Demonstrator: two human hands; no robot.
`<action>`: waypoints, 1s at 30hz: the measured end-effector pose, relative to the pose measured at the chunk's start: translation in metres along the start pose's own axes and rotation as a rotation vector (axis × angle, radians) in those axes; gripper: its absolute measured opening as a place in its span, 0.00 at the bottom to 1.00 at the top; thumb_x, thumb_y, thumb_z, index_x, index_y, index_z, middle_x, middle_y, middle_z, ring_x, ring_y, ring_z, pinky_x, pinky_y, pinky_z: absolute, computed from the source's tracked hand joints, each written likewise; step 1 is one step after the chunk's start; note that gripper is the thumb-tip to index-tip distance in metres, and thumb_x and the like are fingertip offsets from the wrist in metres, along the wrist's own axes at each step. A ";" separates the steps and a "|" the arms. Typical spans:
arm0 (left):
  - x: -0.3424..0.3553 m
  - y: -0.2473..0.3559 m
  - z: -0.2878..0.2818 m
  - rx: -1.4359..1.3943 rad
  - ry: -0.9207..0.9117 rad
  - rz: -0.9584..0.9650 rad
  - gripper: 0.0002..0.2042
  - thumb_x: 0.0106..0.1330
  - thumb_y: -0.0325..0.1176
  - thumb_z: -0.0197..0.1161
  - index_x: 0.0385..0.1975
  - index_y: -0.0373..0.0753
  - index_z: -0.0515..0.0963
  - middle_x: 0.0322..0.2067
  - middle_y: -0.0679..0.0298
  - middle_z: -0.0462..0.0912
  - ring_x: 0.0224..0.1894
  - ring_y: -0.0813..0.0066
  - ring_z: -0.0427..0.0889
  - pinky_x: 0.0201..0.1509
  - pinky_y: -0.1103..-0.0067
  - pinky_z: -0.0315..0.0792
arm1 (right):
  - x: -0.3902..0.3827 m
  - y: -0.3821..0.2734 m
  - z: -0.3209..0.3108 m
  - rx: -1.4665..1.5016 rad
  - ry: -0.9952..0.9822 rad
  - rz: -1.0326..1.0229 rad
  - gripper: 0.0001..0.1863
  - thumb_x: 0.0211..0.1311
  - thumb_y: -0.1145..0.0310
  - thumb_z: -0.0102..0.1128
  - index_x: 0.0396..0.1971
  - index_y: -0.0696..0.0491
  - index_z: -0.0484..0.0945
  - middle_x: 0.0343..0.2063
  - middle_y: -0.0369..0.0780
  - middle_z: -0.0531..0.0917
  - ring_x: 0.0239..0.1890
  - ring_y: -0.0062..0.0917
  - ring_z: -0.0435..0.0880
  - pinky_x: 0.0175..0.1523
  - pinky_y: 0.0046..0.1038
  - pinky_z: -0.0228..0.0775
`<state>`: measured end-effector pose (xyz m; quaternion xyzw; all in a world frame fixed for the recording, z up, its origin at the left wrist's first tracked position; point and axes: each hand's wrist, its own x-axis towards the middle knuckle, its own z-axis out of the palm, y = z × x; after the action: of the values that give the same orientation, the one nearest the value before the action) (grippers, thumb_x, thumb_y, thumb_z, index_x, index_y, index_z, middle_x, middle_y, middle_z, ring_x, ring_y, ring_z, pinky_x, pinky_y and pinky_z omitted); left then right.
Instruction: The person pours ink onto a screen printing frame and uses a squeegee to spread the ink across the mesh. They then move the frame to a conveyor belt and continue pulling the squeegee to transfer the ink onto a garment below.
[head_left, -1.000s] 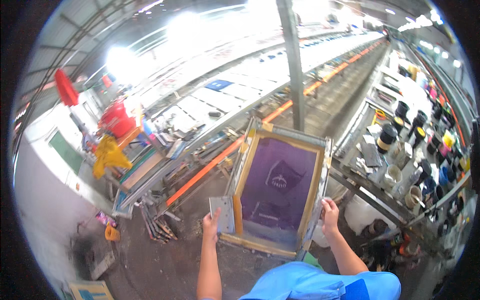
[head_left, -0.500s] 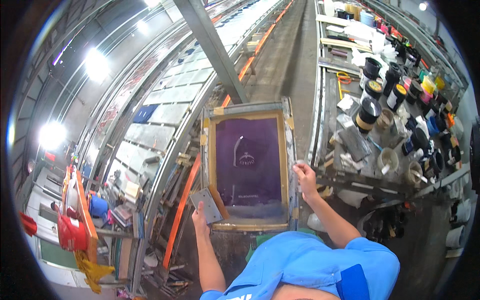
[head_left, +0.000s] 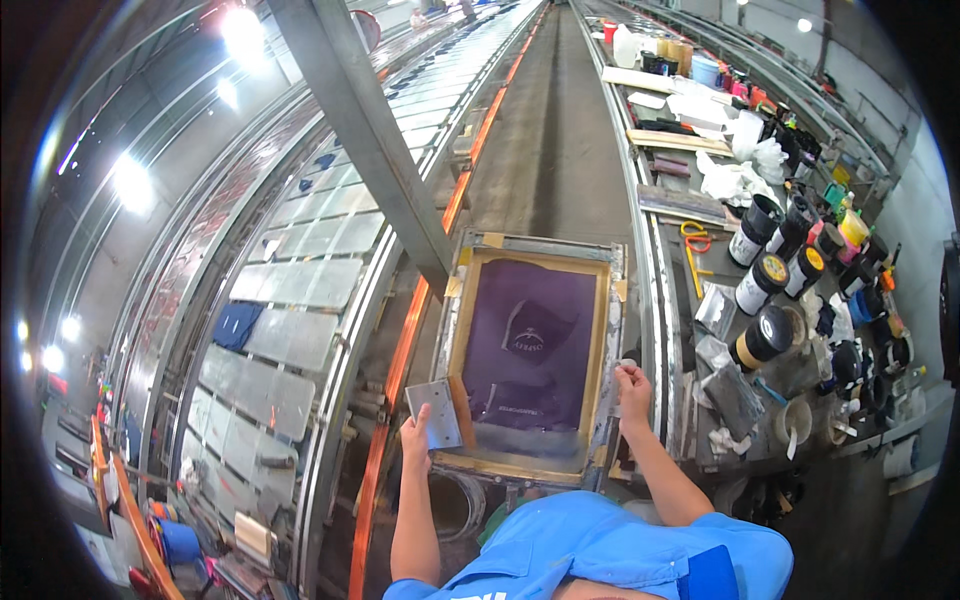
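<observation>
A screen-printing frame lies before me, its purple mesh bearing a pale printed design. Shut on a squeegee, my left hand is at the frame's lower left corner. This squeegee has a flat grey plate with small holes and a brown strip along its right side, which lies over the frame's edge. My right hand is beside the frame's right edge, fingers pinched together. A small pale bit shows at the fingertips, too small to name.
Right of me, a bench carries black jars, orange-handled scissors and a white tub. A slanted grey beam stands beyond the frame's left side. Left runs a long table of pale panels. A round bucket sits below the frame.
My view has shifted, so the frame and both hands sit lower and further right in the picture. The bucket below the frame now shows. The left hand keeps its hold on the squeegee.
</observation>
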<state>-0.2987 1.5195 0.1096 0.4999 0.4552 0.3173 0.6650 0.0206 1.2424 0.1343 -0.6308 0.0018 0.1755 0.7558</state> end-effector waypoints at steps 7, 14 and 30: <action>0.141 0.046 0.090 0.041 -0.191 -0.086 0.22 0.68 0.50 0.66 0.44 0.32 0.80 0.35 0.67 0.82 0.35 0.80 0.79 0.40 0.79 0.73 | 0.115 -0.034 0.049 -0.042 0.112 -0.130 0.05 0.65 0.67 0.63 0.35 0.52 0.79 0.20 0.25 0.71 0.18 0.07 0.60 0.22 0.16 0.48; 0.276 0.088 0.204 0.080 -0.237 -0.128 0.26 0.68 0.49 0.66 0.51 0.29 0.78 0.43 0.61 0.84 0.44 0.74 0.82 0.49 0.74 0.76 | 0.246 -0.092 0.098 0.030 0.111 -0.109 0.07 0.65 0.65 0.64 0.38 0.51 0.79 0.25 0.24 0.75 0.21 0.06 0.62 0.26 0.14 0.51; 0.583 0.167 0.400 -0.128 -0.115 -0.029 0.20 0.71 0.45 0.63 0.47 0.31 0.78 0.40 0.63 0.83 0.40 0.75 0.82 0.45 0.75 0.76 | 0.631 -0.135 0.261 0.113 0.088 -0.050 0.06 0.64 0.65 0.65 0.34 0.49 0.79 0.25 0.25 0.76 0.20 0.07 0.65 0.24 0.15 0.52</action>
<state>0.2995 1.9306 0.1347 0.4673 0.4022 0.3067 0.7251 0.5920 1.6383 0.1746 -0.5940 0.0294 0.1283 0.7937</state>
